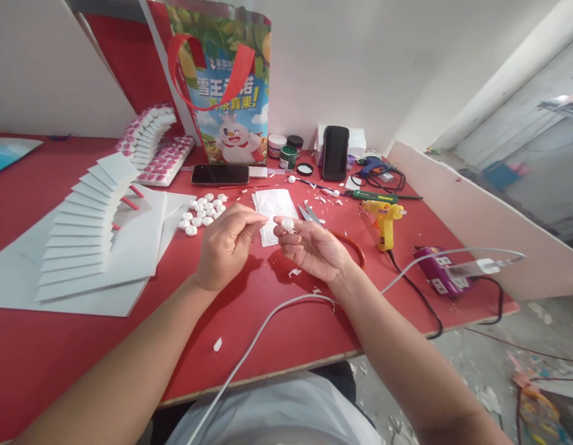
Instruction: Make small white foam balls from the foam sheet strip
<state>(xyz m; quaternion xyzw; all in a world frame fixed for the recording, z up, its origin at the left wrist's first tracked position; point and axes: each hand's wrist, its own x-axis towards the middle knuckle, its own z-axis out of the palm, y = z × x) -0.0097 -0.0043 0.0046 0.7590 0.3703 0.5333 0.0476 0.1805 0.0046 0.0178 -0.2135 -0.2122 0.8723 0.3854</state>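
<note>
My right hand (316,247) is closed, with a small white rolled rosette (287,225) between its thumb and fingertips. Facing it, my left hand (228,244) is pinched at thumb and forefinger, just left of the rosette; whatever those fingertips may hold is too small to make out. A group of similar white rosettes (207,212) lies on the red table beyond my left hand. Folded white sheets (274,207) lie behind the gap between both hands. Scissors (309,214) with open blades rest just past my right hand, their orange handle (358,250) partly hidden by it.
Fanned white strips (77,238) lie on white boards at left. A yellow glue gun (384,224) and a purple box (439,272) stand at right. A pale cable (267,321) crosses the front. Phones (220,174), jars (287,157) and a printed bag (233,133) line the back.
</note>
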